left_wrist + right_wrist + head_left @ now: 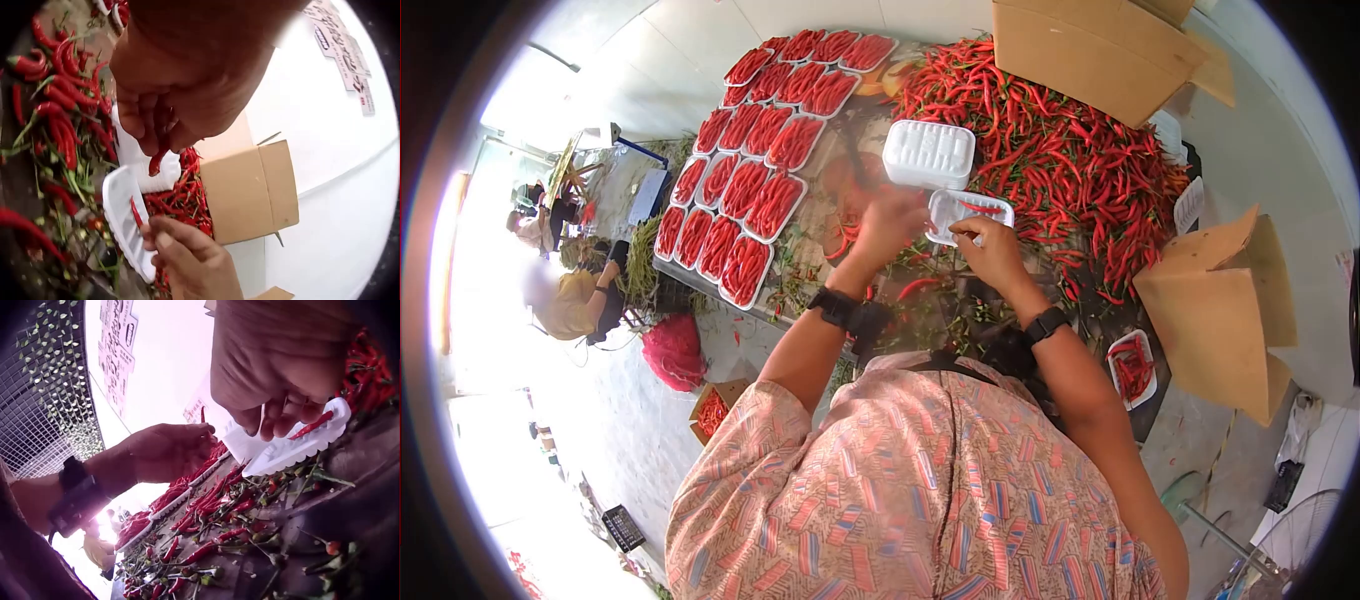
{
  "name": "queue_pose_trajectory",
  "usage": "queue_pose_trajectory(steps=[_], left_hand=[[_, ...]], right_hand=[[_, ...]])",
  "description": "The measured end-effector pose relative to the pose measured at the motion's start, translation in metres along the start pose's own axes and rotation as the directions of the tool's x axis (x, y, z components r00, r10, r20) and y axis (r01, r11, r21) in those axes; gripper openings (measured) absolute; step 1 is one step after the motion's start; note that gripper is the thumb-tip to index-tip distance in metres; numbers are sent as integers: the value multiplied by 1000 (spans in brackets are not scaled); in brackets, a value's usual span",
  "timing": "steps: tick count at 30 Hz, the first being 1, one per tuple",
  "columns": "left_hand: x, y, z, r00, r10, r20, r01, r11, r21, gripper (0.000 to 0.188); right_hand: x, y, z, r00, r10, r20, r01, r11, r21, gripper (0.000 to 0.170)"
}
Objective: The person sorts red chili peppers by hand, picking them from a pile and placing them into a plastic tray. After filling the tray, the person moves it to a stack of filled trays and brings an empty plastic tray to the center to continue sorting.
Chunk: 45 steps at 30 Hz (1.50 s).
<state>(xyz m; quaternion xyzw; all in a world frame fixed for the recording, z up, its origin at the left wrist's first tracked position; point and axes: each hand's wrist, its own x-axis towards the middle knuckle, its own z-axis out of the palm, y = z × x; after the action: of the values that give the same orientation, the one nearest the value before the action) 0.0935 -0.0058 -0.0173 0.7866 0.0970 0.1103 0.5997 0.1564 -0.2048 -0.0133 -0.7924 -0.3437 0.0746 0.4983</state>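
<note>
My left hand (890, 228) pinches a red chili (157, 161) beside the open white tray (940, 222), left of it in the head view. In the right wrist view, the pinched chili (202, 414) sticks up from the fingertips. My right hand (997, 258) is over the tray's near right side, thumb and fingers curled together at one end of a red chili (312, 425) that lies in the tray (300, 453). A stack of white trays (929, 152) stands just behind the open one.
Filled chili trays (745, 190) stand in rows at left, and a large chili pile (1040, 150) spreads at back right. Cardboard boxes (1215, 310) flank the pile. Another chili tray (1132, 370) sits at the right edge; green stems and loose chilies litter the near tabletop.
</note>
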Motion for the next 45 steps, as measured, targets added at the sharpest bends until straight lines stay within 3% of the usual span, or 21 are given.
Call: queue_pose_trajectory(steps=[2, 13, 15, 17, 18, 20, 22, 30, 36, 38, 45], left_hand=[[-4, 23, 13, 982, -167, 89, 175, 981, -84, 16], [-4, 32, 32, 979, -198, 43, 201, 972, -123, 21], [-1, 35, 34, 982, -189, 27, 191, 977, -95, 20], [-1, 48, 34, 998, 35, -50, -18, 952, 306, 17], [2, 43, 34, 998, 35, -49, -18, 952, 306, 17], [15, 26, 33, 932, 348, 100, -324, 678, 660, 16], [21, 22, 36, 942, 302, 149, -318, 655, 686, 16], [38, 2, 47, 935, 236, 266, -352, 505, 788, 11], [40, 4, 47, 907, 295, 299, -407, 440, 801, 9], [43, -1, 47, 869, 401, 290, -438, 350, 828, 17], [41, 1, 43, 851, 449, 272, -446, 346, 825, 14]], right_hand=[[0, 1, 0, 999, 32, -28, -31, 998, 55, 18], [-2, 16, 4, 994, 111, -20, -105, 973, 204, 14], [-3, 13, 2, 994, 101, -44, -94, 984, 151, 13], [-4, 12, 1, 994, 93, -65, -86, 992, 95, 13], [-5, 14, 1, 991, 98, -86, -95, 995, 36, 13], [-5, 17, -1, 989, 101, -107, -104, 994, -25, 13], [-6, 17, -6, 991, 21, -129, -35, 994, -100, 13], [-9, 15, -11, 990, 53, -130, -66, 992, -103, 12], [-10, 14, -12, 994, 15, -105, -32, 987, -157, 11], [-10, 14, -12, 995, 3, -96, -20, 985, -171, 11], [-11, 16, -12, 995, -27, -98, 5, 976, -217, 10]])
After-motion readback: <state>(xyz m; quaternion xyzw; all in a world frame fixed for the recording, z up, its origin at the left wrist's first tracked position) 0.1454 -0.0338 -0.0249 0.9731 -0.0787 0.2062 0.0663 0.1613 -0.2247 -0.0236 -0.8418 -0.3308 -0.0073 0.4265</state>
